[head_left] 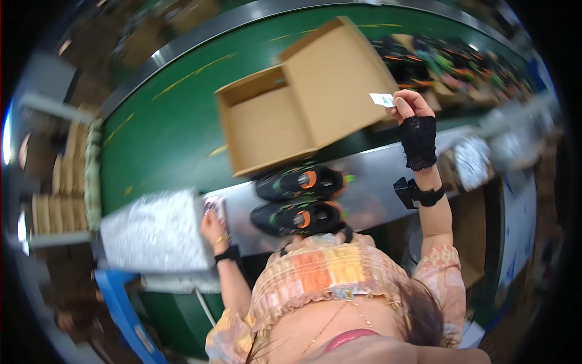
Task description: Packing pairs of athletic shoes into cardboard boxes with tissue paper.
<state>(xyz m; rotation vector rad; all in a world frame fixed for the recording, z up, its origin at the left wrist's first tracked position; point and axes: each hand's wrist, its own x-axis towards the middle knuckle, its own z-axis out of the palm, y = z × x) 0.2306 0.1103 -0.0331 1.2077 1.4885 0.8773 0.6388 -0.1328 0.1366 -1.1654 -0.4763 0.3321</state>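
Note:
My right hand (414, 109), in a black lace fingerless glove, is raised by the open cardboard box lid. It pinches a small white label (382, 99) with print on it between thumb and finger. At the left, my left hand (213, 227) has curled fingers at a small pinkish flat thing (217, 207) beside the plastic-wrapped bundle; blur hides what exactly it grips. An open cardboard box (267, 124) lies tilted on the green surface, its inside bare. Two black shoes with orange and green parts (297, 217) lie side by side on the metal ledge between my arms.
A large clear-plastic-wrapped bundle (159, 233) sits at the left edge. Several more dark shoes (448, 64) are heaped at the far right. The metal ledge (379, 182) runs along the near side of the green belt (176, 121). A blue frame (124, 315) stands at the lower left.

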